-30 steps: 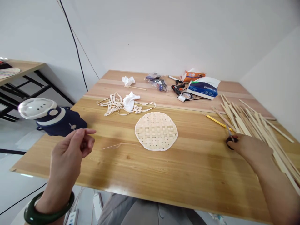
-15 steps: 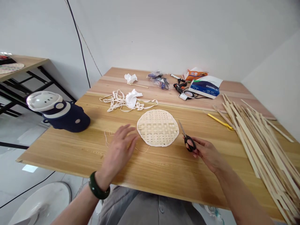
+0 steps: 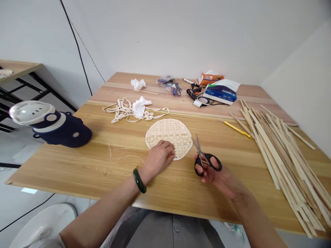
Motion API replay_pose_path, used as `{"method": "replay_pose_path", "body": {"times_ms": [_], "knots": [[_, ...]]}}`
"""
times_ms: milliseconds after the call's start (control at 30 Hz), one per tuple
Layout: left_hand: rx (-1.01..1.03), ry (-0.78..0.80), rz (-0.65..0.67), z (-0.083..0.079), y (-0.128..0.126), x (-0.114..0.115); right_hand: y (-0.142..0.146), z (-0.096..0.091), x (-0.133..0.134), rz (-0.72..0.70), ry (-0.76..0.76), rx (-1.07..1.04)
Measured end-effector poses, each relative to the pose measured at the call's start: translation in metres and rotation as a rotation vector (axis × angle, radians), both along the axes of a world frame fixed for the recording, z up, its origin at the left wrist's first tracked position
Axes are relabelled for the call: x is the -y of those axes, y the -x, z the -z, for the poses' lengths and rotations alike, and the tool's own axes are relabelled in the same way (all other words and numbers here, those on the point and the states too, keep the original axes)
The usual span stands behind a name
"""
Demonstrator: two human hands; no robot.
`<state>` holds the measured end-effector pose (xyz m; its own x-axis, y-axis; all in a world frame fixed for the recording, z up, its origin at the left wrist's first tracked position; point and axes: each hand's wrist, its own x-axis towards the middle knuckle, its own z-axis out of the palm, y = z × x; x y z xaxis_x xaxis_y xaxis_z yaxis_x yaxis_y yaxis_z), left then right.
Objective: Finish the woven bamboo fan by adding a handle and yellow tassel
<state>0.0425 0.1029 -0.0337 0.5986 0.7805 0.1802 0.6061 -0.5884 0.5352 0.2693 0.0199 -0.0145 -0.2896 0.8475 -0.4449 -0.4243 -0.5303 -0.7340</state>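
Wooden table [image 3: 108, 184] takes up most of the view. Pile of pale strips [image 3: 281, 162] lies along its right side. Dark blue bottle [image 3: 64, 129] stands at left, tilted in this view, with a white, bear-faced top under a clear dome; contents hidden. Round woven disc [image 3: 169, 132] lies flat mid-table, between the hands. Blue tissue box [image 3: 221, 93] at the back, white tissue at its top. Left hand [image 3: 159, 159] rests over the disc's near edge, fingers curled and close together; can't tell if they pinch anything. Right hand [image 3: 221, 179] holds black-handled scissors [image 3: 200, 152] just right of the disc, fingers at the handle loops, blades parted and pointing away from the person. Orange pack [image 3: 211, 78] behind the box, white stuff showing at its opening. Clear plastic bag [image 3: 170, 85] holds blue and dark bits, too small to name. Thread [image 3: 110, 153] loops loosely left of the disc, running toward the left hand.

Step looks like readying scissors at the disc's edge, likely for the thread; a cut would call for steadying the disc and keeping fingertips off the blades.
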Motion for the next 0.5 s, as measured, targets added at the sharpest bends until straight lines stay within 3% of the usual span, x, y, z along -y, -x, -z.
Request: {"method": "replay_pose_path", "body": {"times_ms": [267,500], "knots": [[0.103,0.082,-0.061,0.001,0.009,0.000,0.005,-0.004,0.011,-0.049,0.076,0.001],[-0.135,-0.075,0.091,0.000,0.003,-0.003,0.004,-0.003,0.019,0.009,0.069,0.045]]}}
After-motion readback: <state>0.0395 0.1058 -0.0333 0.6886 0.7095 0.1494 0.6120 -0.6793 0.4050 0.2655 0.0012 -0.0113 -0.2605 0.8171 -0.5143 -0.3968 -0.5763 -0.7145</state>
